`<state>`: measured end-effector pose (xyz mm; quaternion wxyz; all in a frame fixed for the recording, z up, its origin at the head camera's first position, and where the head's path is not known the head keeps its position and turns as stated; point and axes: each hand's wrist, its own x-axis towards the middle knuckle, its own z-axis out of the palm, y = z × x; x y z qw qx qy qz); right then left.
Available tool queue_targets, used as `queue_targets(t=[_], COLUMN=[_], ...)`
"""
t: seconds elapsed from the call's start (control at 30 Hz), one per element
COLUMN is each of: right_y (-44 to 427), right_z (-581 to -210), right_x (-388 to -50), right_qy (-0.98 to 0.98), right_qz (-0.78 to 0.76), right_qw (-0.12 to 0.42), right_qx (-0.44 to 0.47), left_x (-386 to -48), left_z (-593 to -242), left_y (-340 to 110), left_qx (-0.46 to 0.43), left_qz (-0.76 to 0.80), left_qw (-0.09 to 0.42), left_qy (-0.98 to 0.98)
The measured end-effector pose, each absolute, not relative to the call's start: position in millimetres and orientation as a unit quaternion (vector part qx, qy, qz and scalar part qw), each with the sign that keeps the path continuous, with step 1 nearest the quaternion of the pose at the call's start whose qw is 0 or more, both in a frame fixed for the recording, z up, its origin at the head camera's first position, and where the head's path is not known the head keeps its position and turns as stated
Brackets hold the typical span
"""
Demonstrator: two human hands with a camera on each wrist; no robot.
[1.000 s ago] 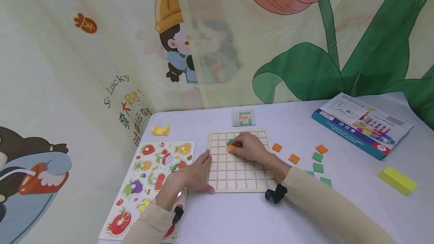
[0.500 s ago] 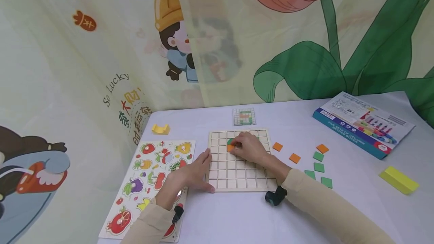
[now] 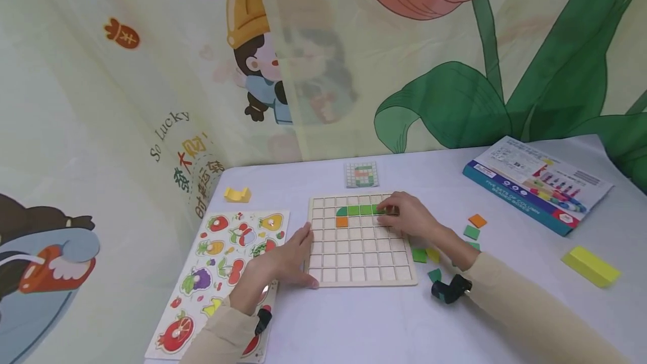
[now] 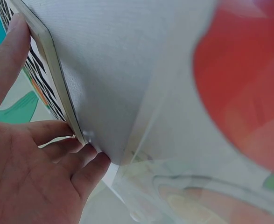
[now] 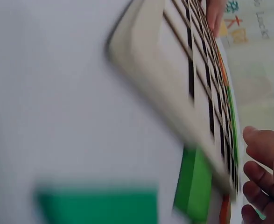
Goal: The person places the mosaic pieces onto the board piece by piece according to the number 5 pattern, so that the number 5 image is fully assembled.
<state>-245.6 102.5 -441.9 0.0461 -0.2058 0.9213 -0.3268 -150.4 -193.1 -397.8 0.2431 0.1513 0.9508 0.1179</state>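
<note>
A wooden grid board (image 3: 361,260) lies on the table; near its top are a row of green tiles (image 3: 360,210), a rounded green piece (image 3: 342,211) and an orange tile (image 3: 342,222) below that piece. The left hand (image 3: 288,257) rests against the board's left edge, fingers spread; the left wrist view shows its fingertips (image 4: 101,161) at the board's rim (image 4: 57,79). Over the upper right of the board hovers the right hand (image 3: 414,218), fingers loosely bent. In the right wrist view no piece shows between this hand's (image 5: 267,172) fingers. It hides the row's right end.
Right of the board lie loose tiles: orange (image 3: 477,221), green (image 3: 472,232), yellow (image 3: 433,255) and others partly under the arm. A pattern card (image 3: 361,174) stands behind, a fruit board (image 3: 192,291) left, a box (image 3: 538,184) and yellow block (image 3: 590,267) right, a yellow piece (image 3: 237,194) back left.
The right hand has let go of the orange tile, which stays in its cell, and moved right, uncovering the green row. The left hand holds its place at the board's edge.
</note>
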Motion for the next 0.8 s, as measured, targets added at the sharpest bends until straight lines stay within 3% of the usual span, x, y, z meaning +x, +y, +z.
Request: queue_targets(t=[0.3,0.8], right_y=[162,167], right_z=[-448,-446], right_x=[-244,-234], right_qy=[0.939,0.941], right_qz=[-0.306,-0.307], right_qw=[0.064,0.079], right_qx=[-0.142,-0.122], left_x=[-149,-151], left_z=[-396,-402], left_y=[-199,-196], left_qx=[0.149,0.157], left_qz=[0.121,0.132], left_qw=[0.24,0.24], left_qy=[0.952,0.949])
